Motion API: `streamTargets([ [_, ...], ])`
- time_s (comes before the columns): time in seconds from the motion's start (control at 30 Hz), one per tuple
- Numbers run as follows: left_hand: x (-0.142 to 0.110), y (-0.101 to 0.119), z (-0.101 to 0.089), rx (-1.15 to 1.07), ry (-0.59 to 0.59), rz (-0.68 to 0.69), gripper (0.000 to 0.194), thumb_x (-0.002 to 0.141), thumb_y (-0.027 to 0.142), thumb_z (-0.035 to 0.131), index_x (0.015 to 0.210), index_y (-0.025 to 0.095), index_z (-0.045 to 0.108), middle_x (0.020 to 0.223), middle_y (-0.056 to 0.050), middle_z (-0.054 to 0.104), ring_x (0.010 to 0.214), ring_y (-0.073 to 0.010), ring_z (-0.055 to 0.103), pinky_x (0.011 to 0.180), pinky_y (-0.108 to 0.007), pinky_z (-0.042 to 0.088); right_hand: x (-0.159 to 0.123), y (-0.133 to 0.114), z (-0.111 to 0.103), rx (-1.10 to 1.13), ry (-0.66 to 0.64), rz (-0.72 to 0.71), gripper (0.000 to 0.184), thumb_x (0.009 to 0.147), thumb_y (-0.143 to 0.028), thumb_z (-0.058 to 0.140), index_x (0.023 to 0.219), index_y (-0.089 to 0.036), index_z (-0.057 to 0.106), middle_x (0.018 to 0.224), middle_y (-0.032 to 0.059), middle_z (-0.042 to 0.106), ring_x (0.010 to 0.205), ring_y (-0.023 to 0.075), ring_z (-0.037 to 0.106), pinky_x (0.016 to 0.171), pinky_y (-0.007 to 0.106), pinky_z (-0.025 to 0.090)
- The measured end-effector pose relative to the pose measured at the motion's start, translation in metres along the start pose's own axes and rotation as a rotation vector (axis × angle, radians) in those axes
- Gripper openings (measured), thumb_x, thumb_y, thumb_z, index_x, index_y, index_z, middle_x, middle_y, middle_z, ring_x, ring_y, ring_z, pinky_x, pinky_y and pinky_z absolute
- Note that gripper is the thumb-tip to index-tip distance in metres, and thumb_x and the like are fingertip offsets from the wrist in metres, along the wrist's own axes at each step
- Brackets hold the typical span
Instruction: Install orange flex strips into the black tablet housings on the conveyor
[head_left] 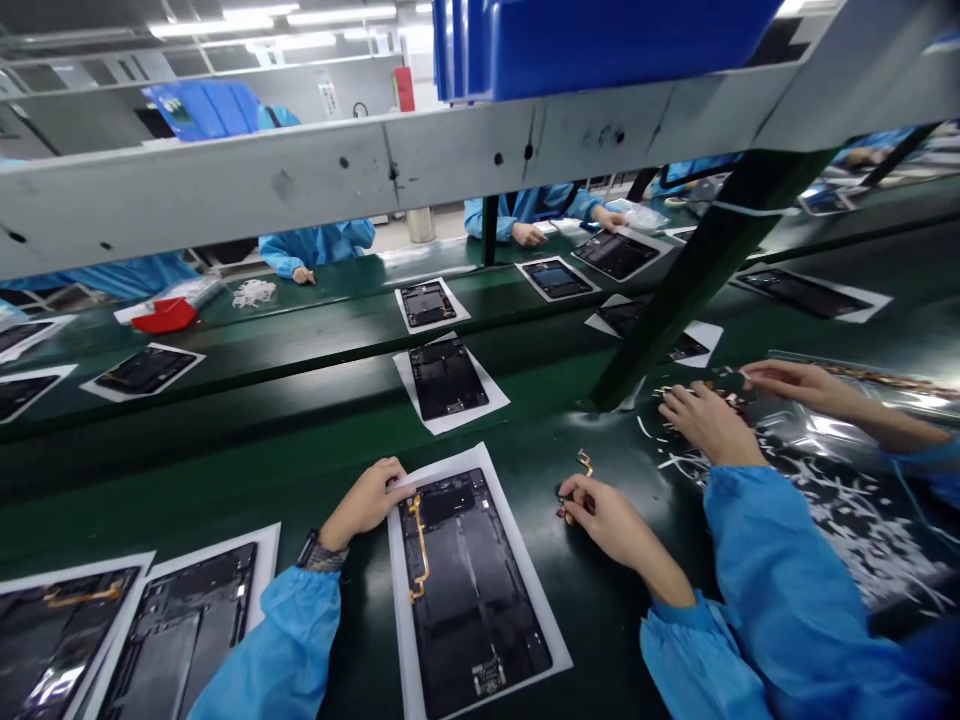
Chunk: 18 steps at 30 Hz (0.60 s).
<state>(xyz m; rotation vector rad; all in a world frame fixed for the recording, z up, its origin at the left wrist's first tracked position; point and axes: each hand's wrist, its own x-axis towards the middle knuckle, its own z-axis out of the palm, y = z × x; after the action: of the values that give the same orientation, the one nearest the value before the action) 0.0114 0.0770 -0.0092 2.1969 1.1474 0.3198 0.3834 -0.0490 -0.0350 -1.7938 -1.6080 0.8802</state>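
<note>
A black tablet chassis [469, 585] lies on a white sheet [420, 660] on the green bench in front of me, with a gold flex cable [420, 545] along its left side. My left hand [367, 500] rests with curled fingers on the sheet's top left corner, touching the chassis edge. To the right of the chassis, my right hand [604, 515] is pinched on a small gold flex cable [583, 462] whose end sticks up above my fingers.
Two more chassis [180, 625] lie on sheets at my lower left. A co-worker's hands [709, 420] pick over scattered strips at my right. Further tablets [446, 378] ride the green conveyor. A grey shelf beam [390, 160] and green post [675, 300] cross above.
</note>
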Motion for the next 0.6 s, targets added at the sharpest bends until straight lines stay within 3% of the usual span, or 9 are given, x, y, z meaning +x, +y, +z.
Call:
streamTargets([
  [0.2,-0.0038,-0.0046,0.0045,-0.065,0.032,0.028,0.026,0.091,0.038,0.055,0.074,0.018,0.054,0.084,-0.002,0.054,0.085,-0.0193,0.050,0.078,-0.031,0.037,-0.0015,-0.0045,-0.0009,0.014,-0.011,0.008,0.006,0.082,-0.029,0.047,0.082,-0.024,0.051,0.064,-0.0024,0.061,0.065,0.0177,0.061,0.065,0.029,0.041],
  [0.6,-0.0035,-0.0004,0.0054,-0.062,0.030,0.026,0.029,0.090,0.041,0.053,0.072,0.018,0.053,0.084,-0.004,0.056,0.085,-0.0201,0.049,0.078,-0.032,0.038,-0.0024,-0.0050,-0.0005,0.028,0.003,0.024,0.013,0.083,-0.033,0.049,0.077,-0.023,0.053,0.064,-0.0005,0.064,0.063,0.0177,0.059,0.063,0.029,0.041],
])
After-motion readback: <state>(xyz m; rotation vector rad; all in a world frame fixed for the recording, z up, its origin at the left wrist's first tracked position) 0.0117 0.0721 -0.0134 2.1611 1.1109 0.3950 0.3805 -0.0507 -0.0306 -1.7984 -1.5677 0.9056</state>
